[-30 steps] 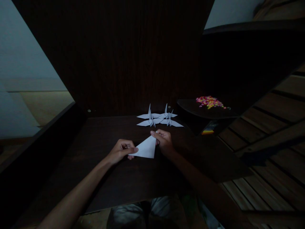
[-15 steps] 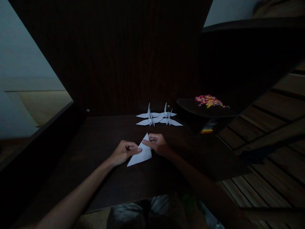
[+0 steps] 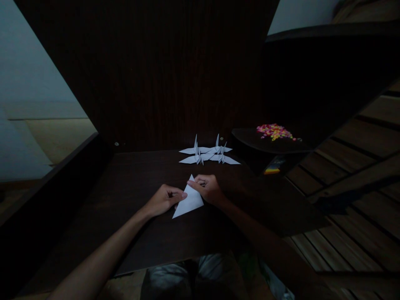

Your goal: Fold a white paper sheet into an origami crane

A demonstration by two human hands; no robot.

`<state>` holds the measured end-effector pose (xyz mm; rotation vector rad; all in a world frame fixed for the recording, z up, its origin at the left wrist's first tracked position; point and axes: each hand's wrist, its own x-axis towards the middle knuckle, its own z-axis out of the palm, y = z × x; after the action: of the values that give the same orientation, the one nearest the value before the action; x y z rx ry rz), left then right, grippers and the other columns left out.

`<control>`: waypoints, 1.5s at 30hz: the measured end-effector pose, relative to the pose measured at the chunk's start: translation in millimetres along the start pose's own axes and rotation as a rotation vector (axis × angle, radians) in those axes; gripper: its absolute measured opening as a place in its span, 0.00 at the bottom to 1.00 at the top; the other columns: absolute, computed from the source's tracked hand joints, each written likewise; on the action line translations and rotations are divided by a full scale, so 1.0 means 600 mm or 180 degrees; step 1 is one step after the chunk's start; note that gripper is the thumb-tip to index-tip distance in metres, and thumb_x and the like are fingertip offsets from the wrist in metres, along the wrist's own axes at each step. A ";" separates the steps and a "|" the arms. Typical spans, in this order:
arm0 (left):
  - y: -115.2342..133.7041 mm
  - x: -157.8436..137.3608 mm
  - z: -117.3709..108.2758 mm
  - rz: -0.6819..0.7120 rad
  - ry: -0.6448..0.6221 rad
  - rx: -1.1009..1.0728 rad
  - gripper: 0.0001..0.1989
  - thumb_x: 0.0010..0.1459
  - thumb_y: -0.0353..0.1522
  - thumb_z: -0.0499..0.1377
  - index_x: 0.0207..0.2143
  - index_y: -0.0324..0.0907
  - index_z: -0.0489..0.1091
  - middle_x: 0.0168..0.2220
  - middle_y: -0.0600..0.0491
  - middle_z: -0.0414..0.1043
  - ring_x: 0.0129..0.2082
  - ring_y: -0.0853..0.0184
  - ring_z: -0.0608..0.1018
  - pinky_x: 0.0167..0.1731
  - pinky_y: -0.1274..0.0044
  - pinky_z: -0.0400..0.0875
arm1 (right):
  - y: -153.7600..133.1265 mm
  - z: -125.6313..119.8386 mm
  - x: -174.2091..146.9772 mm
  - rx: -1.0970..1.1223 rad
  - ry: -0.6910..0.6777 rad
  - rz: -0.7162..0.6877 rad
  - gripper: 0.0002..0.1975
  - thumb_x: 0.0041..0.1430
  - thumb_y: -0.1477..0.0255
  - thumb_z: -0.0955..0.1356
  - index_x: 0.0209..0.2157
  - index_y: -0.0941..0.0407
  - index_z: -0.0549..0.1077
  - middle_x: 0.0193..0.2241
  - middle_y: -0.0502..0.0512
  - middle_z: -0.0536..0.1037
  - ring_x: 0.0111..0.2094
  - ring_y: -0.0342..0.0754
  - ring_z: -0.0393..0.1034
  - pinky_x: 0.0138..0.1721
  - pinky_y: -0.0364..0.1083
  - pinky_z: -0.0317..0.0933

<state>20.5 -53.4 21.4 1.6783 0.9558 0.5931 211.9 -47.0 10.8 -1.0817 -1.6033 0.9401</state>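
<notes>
A white sheet of paper folded into a triangle [image 3: 189, 204] is held between my two hands above the dark tabletop. My left hand [image 3: 164, 199] pinches its left edge, thumb on top and fingers mostly hidden beneath. Near the upper tip, my right hand [image 3: 208, 188] grips the right edge with its thumb lying across the paper. Behind the hands stand several white origami cranes [image 3: 197, 158], grouped closely with their wings overlapping.
To the right, a small curved shelf [image 3: 246, 139] bears a heap of colourful small pieces [image 3: 275, 131]. Under it sits a dark item with a yellow-orange stripe [image 3: 271, 171]. A raised board [image 3: 56, 187] edges the table [image 3: 131, 237] on the left; a tall panel [image 3: 168, 75] closes the back.
The folded paper has turned slightly, its lower edge swinging a little to the right. Both hands keep their hold, with small shifts of the thumbs. The cranes stay where they were.
</notes>
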 end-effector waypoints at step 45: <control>-0.004 0.004 0.003 0.0157 0.0816 -0.0545 0.16 0.45 0.40 0.66 0.32 0.36 0.77 0.30 0.49 0.78 0.28 0.64 0.77 0.28 0.78 0.70 | 0.008 0.006 -0.004 0.0921 -0.0926 0.0837 0.18 0.51 0.57 0.68 0.29 0.60 0.72 0.17 0.48 0.71 0.13 0.39 0.61 0.12 0.38 0.54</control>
<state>22.5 -52.2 18.3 1.4998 1.0161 0.9142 209.7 -47.9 4.9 -0.9989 -1.5121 1.5134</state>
